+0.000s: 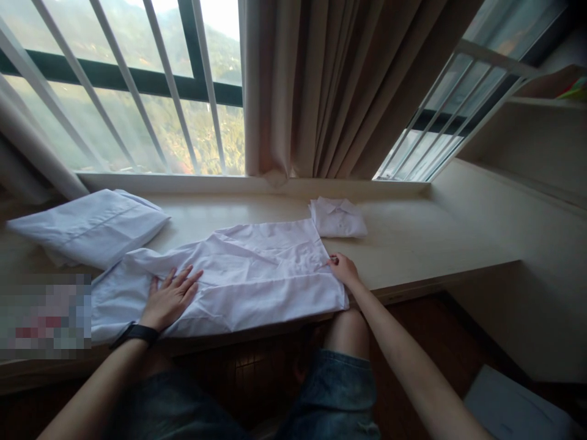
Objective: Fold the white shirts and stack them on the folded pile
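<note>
Head view. White shirt (257,275): thin woven cloth, creased, laid flat and partly folded into a long rectangle on the pale, smooth window ledge (413,244). Its near edge runs along the ledge's front lip; one sleeve end trails toward the left.

Left hand (170,298): palm down on the left part of the shirt, fingers spread and flat, gripping nothing. Black band on the wrist (136,333).

Right hand (343,269): at the shirt's right edge, fingertips curled onto the cloth there; whether they pinch the fabric I cannot tell.

Count of white cloth items on the ledge: three. (1) the shirt under the hands; (2) a small folded shirt (338,217), square, collar up, just beyond the right hand, touching the first shirt's far corner; (3) a larger folded garment (92,226), smooth, with a stitched seam, at far left.

Behind: beige curtain (330,85) in vertical pleats, hem resting on the sill; windows with slanted white bars (169,79). Denim shorts (334,391) below.
</note>
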### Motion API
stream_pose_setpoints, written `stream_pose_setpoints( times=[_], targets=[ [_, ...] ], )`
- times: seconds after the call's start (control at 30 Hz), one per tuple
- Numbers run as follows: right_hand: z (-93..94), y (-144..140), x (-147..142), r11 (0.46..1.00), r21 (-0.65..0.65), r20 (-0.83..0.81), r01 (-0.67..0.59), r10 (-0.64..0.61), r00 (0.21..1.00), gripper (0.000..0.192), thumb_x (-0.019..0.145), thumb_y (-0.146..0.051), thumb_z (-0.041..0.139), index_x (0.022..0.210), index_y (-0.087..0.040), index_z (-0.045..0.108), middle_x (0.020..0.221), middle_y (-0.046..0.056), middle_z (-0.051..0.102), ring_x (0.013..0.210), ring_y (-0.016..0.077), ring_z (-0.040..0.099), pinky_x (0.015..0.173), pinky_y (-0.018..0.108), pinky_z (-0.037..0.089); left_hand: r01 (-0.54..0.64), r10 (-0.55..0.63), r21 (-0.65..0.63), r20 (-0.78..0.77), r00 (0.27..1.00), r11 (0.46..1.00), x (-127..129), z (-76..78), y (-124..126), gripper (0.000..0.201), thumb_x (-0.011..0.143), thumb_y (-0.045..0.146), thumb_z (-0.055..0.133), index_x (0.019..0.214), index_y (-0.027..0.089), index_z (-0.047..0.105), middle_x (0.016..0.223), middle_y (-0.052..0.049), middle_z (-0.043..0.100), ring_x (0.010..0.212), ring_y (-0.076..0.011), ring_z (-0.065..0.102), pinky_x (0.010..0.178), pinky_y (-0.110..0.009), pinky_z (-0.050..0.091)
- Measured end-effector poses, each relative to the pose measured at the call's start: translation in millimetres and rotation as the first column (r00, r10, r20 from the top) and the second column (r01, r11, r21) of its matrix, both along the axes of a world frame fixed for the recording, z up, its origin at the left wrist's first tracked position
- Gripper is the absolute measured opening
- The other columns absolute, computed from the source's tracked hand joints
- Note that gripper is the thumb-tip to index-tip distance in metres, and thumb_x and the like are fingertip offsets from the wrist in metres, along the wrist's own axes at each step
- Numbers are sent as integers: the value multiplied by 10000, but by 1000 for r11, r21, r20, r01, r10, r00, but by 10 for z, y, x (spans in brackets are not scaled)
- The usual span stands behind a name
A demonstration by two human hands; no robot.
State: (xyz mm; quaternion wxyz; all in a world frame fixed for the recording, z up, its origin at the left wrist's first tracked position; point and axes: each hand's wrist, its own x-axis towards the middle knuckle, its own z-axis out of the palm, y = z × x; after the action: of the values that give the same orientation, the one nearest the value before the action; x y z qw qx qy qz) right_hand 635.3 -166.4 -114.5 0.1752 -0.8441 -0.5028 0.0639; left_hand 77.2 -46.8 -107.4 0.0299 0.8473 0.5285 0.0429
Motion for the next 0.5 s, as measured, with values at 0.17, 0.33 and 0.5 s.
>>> stream_pose_setpoints(
  times=[0.17, 0.33, 0.5],
  targets=[
    [113, 611, 125, 988, 73, 335, -137, 105, 936, 614, 922, -131, 433, 1531, -205, 411, 1601, 125, 372, 1463, 303, 332, 1168, 476, 315, -11, 12, 25, -22, 1000, 1000, 35, 36, -34, 548, 1019, 483, 266, 1552, 409, 370, 1650, 31, 293, 1528, -336, 221, 1188, -685, 93],
    [113, 1181, 232, 984, -77, 360, -164, 180, 915, 551, 985, -306, 398, 1533, -244, 418, 1633, 111, 320, 1480, 397, 256, 1160, 632, 238, 3, -2, 73, -20, 1000, 997, 48, 31, -41, 540, 1014, 462, 291, 1542, 412, 392, 1636, 25, 327, 1521, -342, 243, 1193, -676, 114],
    [-98, 1228, 581, 994, -73, 320, -82, 101, 942, 557, 1026, -421, 287, 1525, -216, 427, 1604, 129, 369, 1478, 403, 244, 1152, 671, 210, -13, 15, 75, -28, 999, 997, 62, 25, -43, 532, 1012, 452, 303, 1536, 437, 390, 1628, 37, 343, 1527, -327, 237, 1203, -655, 121]
  ],
)
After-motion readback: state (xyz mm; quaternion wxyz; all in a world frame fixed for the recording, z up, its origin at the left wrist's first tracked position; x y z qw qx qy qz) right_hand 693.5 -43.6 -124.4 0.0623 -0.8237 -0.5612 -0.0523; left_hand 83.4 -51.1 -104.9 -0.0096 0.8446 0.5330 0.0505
